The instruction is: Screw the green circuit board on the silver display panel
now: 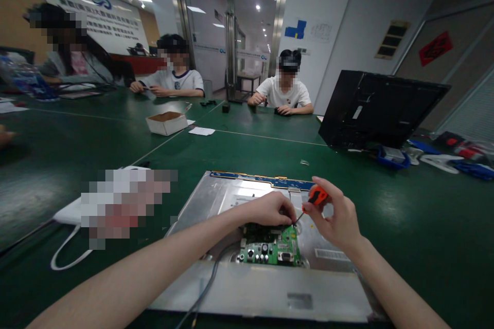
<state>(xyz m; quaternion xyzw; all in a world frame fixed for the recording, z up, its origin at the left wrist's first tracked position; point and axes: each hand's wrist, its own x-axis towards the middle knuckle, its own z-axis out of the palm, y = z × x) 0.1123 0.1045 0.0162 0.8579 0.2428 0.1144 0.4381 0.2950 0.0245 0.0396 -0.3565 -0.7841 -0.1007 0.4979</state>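
Observation:
My right hand [337,216] grips a screwdriver with an orange and black handle [317,196]. Its thin shaft slants down to the left, and the tip meets the upper right corner of a green circuit board [272,253]. Beside that tip, my left hand [272,209] is closed, thumb and fingers pinched together over the board's upper edge; whatever they hold is too small or hidden to tell. The board sits on the silver metal back of a flat display panel [328,288], which lies on the table. A dark cable [210,282] runs from the board toward me.
A black monitor casing [378,108] stands at the right, near a blue tray [392,158]. On the left lies a white, partly blurred device [73,211] with a cable. A small white box [166,124] is farther back on the green table [262,149]. Several people sit across.

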